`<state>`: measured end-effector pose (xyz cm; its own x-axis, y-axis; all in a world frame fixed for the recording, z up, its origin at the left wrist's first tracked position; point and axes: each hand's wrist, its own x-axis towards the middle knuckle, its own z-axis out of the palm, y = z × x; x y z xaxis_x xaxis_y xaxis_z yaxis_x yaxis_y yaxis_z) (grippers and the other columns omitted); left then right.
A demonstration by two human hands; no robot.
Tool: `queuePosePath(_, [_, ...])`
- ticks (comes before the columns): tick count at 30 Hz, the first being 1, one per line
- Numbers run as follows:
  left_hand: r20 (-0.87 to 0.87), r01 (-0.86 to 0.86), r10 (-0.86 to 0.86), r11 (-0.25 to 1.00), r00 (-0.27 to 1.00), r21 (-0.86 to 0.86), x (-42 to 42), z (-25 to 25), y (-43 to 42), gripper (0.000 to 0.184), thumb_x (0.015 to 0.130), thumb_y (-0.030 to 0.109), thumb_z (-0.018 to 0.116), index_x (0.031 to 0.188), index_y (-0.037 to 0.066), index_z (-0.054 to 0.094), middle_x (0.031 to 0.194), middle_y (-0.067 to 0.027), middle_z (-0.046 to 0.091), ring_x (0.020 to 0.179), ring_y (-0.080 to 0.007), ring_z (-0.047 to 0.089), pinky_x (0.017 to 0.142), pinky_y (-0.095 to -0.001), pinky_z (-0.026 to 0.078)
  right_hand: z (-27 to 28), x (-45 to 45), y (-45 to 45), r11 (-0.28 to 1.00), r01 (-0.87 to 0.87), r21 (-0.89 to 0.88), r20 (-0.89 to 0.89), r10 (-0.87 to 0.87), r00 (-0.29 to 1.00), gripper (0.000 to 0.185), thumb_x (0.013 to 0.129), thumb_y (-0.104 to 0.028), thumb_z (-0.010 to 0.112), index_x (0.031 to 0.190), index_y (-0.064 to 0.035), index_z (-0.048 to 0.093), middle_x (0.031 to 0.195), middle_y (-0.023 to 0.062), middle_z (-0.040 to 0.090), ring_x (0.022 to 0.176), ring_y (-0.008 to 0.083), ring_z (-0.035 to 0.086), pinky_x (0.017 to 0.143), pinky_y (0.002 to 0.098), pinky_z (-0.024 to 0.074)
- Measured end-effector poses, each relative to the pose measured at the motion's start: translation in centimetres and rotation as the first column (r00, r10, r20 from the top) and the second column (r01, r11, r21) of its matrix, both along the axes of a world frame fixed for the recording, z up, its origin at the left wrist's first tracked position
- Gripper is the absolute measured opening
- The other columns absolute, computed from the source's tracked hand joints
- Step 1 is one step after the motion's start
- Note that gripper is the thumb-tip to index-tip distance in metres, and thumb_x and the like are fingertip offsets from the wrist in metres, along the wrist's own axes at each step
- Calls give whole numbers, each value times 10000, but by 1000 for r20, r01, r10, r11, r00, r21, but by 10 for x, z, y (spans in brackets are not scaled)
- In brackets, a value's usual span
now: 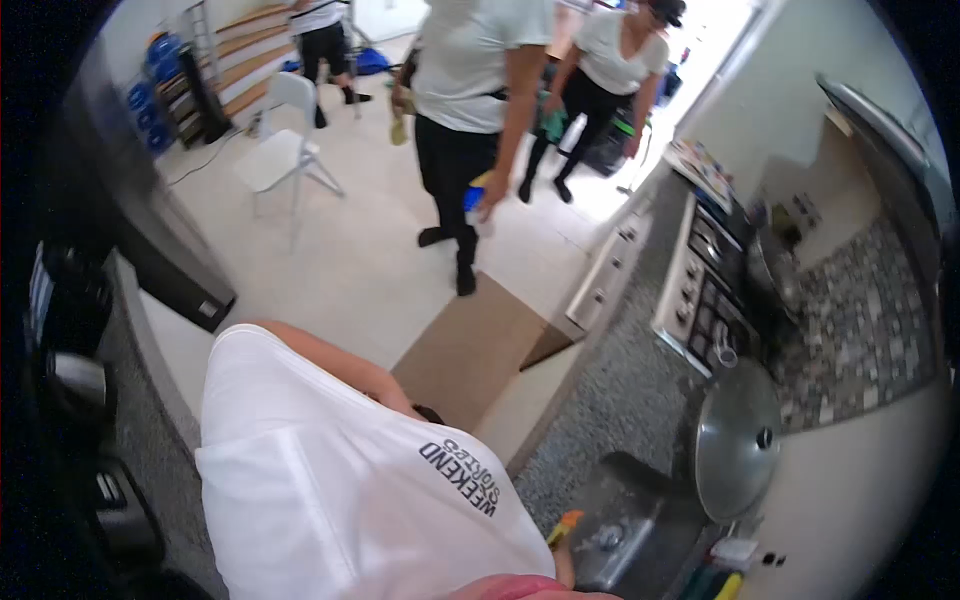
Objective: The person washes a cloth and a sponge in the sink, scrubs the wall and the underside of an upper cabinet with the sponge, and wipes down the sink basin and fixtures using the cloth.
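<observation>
At the lower edge, my right hand (563,565) shows only in part, beside the sink (622,540). Its fingers appear closed round a small orange and yellow item (566,526), perhaps a sponge or cloth; its kind is not clear. My left forearm (340,362) reaches down past my white printed shirt (350,490), and the shirt hides the left hand. A large round metal lid (738,440) with a dark knob leans against the wall behind the sink.
A speckled counter (590,420) runs up to a gas stove (705,280) with a pot (770,268). A brown mat (480,350) lies on the floor. One person (465,90) stands near it with a blue and yellow item; others stand farther back, near a white folding chair (275,155).
</observation>
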<state>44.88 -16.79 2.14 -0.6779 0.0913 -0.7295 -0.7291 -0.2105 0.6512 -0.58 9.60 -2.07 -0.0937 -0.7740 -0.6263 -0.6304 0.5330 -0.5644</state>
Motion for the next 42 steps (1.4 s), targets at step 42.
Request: queuePosePath(42, [-446,646,-764,638,466,-419,-457,137,133,554,861,469,470,1214,44,443,1087,-76,524,988,-156,492,842,-301,415,88,-190,117,-737,44,-674,434,-444,-784,317,733,-93,625,992,45,505,889,218,595,830,341,588,745,411,432])
